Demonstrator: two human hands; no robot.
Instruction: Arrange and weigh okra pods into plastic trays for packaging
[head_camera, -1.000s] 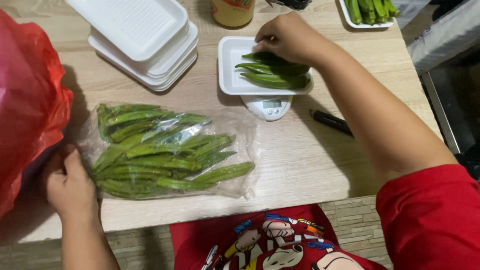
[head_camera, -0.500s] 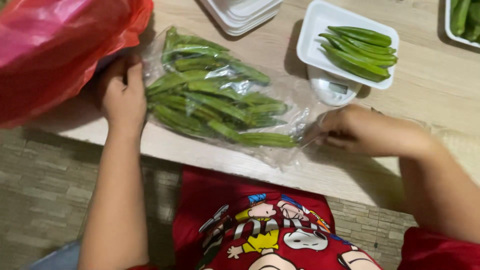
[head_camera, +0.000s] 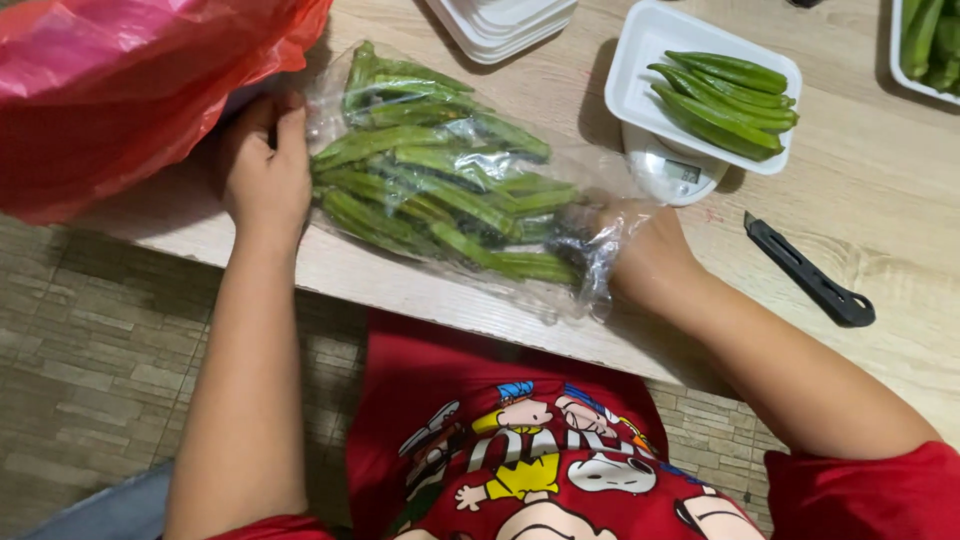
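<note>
Head camera: two hands at a bag of green pods on a wooden table.

Left hand (head_camera: 265, 175) lies with fingers closed on the end of the clear bag (head_camera: 450, 190), beside a red bag (head_camera: 120, 90). Right hand (head_camera: 640, 250) reaches into the bag's open end; its fingers are hidden. A white tray (head_camera: 640, 60) of pods sits on a small scale (head_camera: 675, 175), a black knife (head_camera: 810, 272) nearby.

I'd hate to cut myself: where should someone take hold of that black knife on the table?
Probably by the thicker end of the black knife, lower right, coming from above. It lies flat and slanted on the wooden table with bare wood all round; which end is the blade is unclear.
</note>
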